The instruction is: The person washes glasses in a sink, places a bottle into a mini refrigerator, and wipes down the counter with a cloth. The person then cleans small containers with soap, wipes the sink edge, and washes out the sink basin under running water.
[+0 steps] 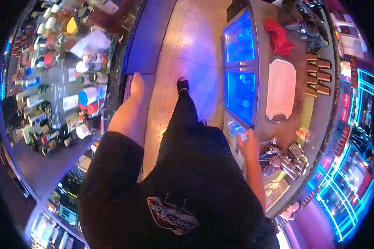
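Observation:
My left hand [137,86] hangs near the edge of the bottle-covered counter on the left, its fingers apart and nothing in them. On the right, my right hand [248,143] is wrapped round a clear plastic bottle [236,128], which points forward over the floor side of the right counter. Next to that hand, on the counter, lie metal bar tools [293,159]. Farther forward is a pale cutting board [281,89] with a red cloth [279,37] beyond it.
Tiled floor [187,39] runs between the counters. Blue-lit glass-door coolers [241,93] stand under the right counter [259,54]. Brown cups [318,76] and another bottle [305,134] sit near its far edge. Many bottles [91,95] crowd the left counter.

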Available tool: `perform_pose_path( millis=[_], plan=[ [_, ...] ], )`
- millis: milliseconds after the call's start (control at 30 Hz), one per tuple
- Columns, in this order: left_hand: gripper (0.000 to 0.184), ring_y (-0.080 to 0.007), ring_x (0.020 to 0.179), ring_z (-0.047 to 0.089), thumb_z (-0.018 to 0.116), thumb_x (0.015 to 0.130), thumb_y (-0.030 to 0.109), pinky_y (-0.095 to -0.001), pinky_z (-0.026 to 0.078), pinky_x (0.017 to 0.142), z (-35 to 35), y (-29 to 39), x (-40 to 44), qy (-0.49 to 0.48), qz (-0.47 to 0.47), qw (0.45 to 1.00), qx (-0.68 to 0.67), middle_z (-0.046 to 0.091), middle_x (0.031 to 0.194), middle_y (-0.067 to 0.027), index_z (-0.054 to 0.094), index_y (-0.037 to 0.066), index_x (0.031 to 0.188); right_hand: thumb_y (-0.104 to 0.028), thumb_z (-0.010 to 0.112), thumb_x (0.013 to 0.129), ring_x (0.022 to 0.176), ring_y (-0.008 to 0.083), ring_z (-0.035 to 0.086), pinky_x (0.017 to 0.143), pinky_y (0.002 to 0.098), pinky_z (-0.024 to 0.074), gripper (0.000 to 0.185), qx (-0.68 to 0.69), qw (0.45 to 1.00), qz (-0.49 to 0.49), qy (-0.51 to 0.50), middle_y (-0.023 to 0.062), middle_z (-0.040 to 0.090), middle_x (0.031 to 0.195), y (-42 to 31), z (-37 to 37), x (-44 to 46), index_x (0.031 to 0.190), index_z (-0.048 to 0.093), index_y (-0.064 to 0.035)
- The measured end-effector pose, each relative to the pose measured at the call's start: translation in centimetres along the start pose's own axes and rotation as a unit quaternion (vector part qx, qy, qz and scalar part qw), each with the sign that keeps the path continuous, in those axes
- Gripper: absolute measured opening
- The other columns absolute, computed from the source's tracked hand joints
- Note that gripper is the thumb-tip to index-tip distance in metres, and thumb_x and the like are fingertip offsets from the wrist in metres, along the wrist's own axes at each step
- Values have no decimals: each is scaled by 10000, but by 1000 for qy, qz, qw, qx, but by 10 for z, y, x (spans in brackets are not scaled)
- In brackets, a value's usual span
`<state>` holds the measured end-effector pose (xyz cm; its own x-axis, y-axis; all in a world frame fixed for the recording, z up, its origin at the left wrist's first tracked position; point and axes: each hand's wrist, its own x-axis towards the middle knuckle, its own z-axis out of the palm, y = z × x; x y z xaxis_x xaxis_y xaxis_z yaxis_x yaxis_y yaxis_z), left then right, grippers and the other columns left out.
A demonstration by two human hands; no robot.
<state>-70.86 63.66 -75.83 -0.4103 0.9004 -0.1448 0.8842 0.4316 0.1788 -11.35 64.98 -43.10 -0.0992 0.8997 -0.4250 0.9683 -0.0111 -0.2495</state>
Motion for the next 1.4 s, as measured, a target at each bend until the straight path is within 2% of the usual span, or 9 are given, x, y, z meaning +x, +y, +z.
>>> perform_pose_path(
  millis=[267,533,600,700,800,867,933,1300,1400],
  plan=[
    [578,-373,1465,487,512,991,394,-480,336,1252,-17,-42,-15,-178,75,965,178,550,1543,-202,605,15,1417,-441,710,962,838,477,719,715,553,552,408,5,996,70,-59,216,752,940,-49,16,81,1171,574,-118],
    [725,-349,1496,469,553,980,545,-478,336,1263,10,88,43,-320,103,876,347,510,1600,-181,539,55,1515,-313,767,928,670,314,672,643,434,549,309,81,995,49,-7,128,708,820,-81,6,131,1106,614,-112],
    [501,-399,1025,742,668,919,453,-520,578,859,37,200,78,-419,116,893,-113,743,1192,-212,711,44,1206,-227,787,908,697,268,665,643,389,541,258,148,984,94,4,107,711,862,-89,-3,135,1081,635,-112],
    [588,-417,1192,667,697,882,322,-494,551,983,124,358,92,-225,267,849,-396,670,1388,-203,621,83,1413,-115,781,904,711,143,585,651,281,501,209,136,986,66,73,47,676,879,-88,-16,133,1068,654,-100],
    [611,-400,1250,644,700,854,194,-504,520,1051,123,487,118,-195,239,841,-444,647,1412,-164,585,118,1449,-113,764,925,728,132,553,674,275,490,187,200,963,38,176,36,649,875,-45,-37,135,1073,654,-85],
    [508,-382,1195,681,666,891,152,-552,557,960,111,520,128,-303,204,888,-279,660,1401,-105,614,201,1394,-112,742,944,765,135,549,702,280,484,161,290,936,76,185,47,634,892,-34,-79,147,1066,644,-79],
    [504,-413,1161,688,642,881,108,-548,571,910,151,536,115,-369,116,855,-345,662,1377,-125,607,187,1378,-113,732,950,808,150,555,739,281,479,152,319,911,99,242,55,629,939,-31,-101,160,1056,629,-76],
    [676,-308,1047,676,674,845,57,-387,535,938,140,384,33,-108,116,847,-507,682,1200,-146,504,62,1499,-70,729,912,759,113,520,688,240,436,233,281,920,20,272,56,615,984,-45,-66,250,1115,615,-86],
    [777,-305,946,723,640,877,40,-393,558,835,86,302,-20,-328,-45,845,-420,718,1266,-117,415,152,1613,-112,785,926,756,136,580,702,259,507,287,289,947,46,131,71,643,986,-66,-22,275,1158,626,-58]
  ],
)
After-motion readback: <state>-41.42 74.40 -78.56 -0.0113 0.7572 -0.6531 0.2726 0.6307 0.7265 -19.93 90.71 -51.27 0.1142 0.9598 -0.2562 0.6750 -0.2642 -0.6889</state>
